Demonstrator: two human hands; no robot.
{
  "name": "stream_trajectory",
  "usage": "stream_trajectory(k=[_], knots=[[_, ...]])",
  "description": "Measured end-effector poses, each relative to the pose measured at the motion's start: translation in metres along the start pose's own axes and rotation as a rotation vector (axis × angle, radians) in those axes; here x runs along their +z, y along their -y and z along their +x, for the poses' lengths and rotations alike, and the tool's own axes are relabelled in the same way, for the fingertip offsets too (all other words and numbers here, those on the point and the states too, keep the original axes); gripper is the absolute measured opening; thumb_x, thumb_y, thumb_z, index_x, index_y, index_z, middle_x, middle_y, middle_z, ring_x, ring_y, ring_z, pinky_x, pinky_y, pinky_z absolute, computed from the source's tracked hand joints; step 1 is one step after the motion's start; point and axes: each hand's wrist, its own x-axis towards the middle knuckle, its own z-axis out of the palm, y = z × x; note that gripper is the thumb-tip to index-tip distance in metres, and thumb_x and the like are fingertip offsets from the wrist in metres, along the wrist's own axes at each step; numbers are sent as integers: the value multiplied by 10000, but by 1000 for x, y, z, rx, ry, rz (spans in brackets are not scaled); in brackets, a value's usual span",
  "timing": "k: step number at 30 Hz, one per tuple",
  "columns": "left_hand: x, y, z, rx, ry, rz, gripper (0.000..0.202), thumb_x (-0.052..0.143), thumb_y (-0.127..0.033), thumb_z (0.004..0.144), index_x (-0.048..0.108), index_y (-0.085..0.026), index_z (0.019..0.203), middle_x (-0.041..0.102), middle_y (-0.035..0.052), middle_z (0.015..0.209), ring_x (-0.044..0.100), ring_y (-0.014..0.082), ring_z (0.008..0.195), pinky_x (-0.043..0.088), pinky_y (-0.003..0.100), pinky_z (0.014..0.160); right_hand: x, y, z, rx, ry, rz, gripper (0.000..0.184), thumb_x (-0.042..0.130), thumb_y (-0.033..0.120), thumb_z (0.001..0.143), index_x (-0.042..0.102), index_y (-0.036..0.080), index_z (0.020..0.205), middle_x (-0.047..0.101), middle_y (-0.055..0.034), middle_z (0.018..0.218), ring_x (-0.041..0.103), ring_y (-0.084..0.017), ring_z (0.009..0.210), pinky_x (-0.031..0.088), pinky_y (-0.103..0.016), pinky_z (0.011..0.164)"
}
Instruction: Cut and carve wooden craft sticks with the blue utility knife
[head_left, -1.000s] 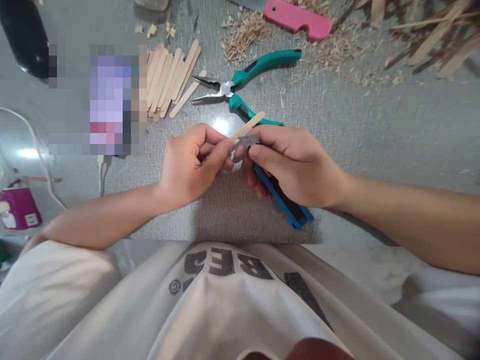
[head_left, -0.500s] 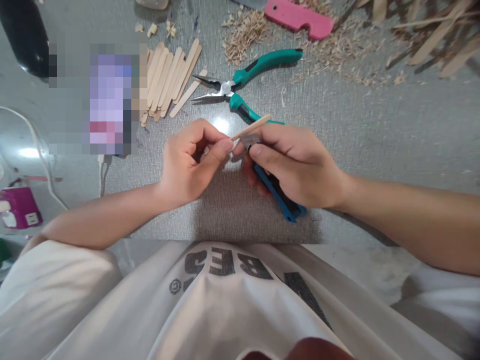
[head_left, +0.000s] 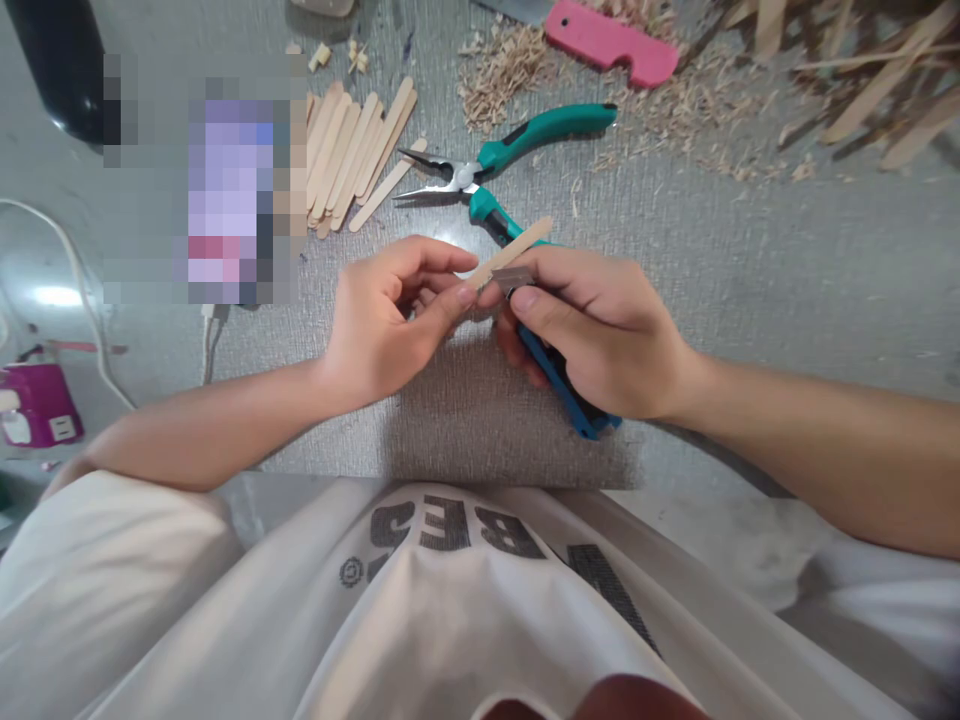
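Note:
My left hand (head_left: pixel 390 320) pinches the near end of a wooden craft stick (head_left: pixel 517 243), which points up and to the right. My right hand (head_left: pixel 592 330) is wrapped round a blue utility knife (head_left: pixel 566 395), its grey blade resting against the stick close to my left thumb. Both hands hover just above the grey textured table (head_left: pixel 750 260), near its front edge. The part of the stick inside my left fingers is hidden.
Teal-handled needle-nose pliers (head_left: pixel 510 160) lie open just behind the hands. A row of several craft sticks (head_left: pixel 360 150) lies to their left. Wood shavings (head_left: pixel 502 70), a pink tool (head_left: pixel 611 45) and loose sticks (head_left: pixel 877 80) litter the back. A white cable (head_left: pixel 82 290) runs at left.
The stick and both hands have shifted slightly up and to the right. My left fingers have loosened a little round the stick's end. The knife stays against the stick.

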Motion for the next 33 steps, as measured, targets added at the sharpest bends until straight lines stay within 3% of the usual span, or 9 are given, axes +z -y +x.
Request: stream_trajectory(k=[4,9,13,16,19,22,26,30,33], knots=[[0,-9,1,-85,37,26,401,933,-627,1066,896,-228,1088,908,51,954,756,124,688,598,241,601,1,0,1,2,-2,-1,179,663,362,1187,689,279,1031,661,66,711,558,-122,484,419,-299,454],[1,-20,5,-113,1,114,212,880,-400,1077,826,-225,969,818,10,788,662,119,601,512,266,539,-2,1,-1,-9,-53,-180,183,617,348,1202,678,286,1042,648,62,721,546,-145,543,436,-328,557],[-1,-20,4,-67,-18,263,180,791,-377,1087,797,-260,951,764,-5,766,598,134,595,444,320,548,-8,15,-9,-116,-37,-607,228,624,348,1169,658,289,951,682,4,805,609,-206,736,463,-367,704],[-4,-20,3,-34,35,373,163,755,-363,1107,778,-280,969,741,-13,743,594,154,609,426,348,584,-9,26,-14,-156,5,-996,229,601,354,1164,675,260,970,740,-72,887,633,-242,756,366,-393,666],[-8,-22,3,3,114,521,156,732,-341,1104,770,-286,963,737,-9,716,609,175,612,404,361,597,-4,33,-12,-47,69,-1352,234,576,346,1183,756,210,1121,804,-165,1035,663,-267,729,244,-392,601],[-11,-24,4,52,169,637,168,733,-357,1077,753,-284,927,715,-5,681,578,185,576,364,373,593,2,33,-8,80,128,-1562,334,568,430,1212,783,177,1247,825,-203,1080,686,-274,689,200,-378,575],[-11,-23,3,59,178,686,124,723,-330,1020,725,-278,907,708,7,689,583,202,583,334,373,609,1,29,-7,59,126,-1631,452,529,524,1217,740,130,1286,806,-198,957,619,-256,584,214,-396,573],[-10,-19,0,45,174,674,135,765,-356,1004,708,-292,900,688,-5,669,543,198,563,309,377,626,-3,28,-7,-42,168,-1664,397,427,396,1209,733,149,1261,789,-176,886,552,-233,558,212,-413,544],[-9,-17,-1,61,169,663,190,746,-404,1028,680,-299,884,678,-9,656,526,192,548,294,383,621,-4,27,-4,-38,196,-1689,435,379,411,1220,739,170,1260,792,-179,878,530,-227,546,208,-422,528]])
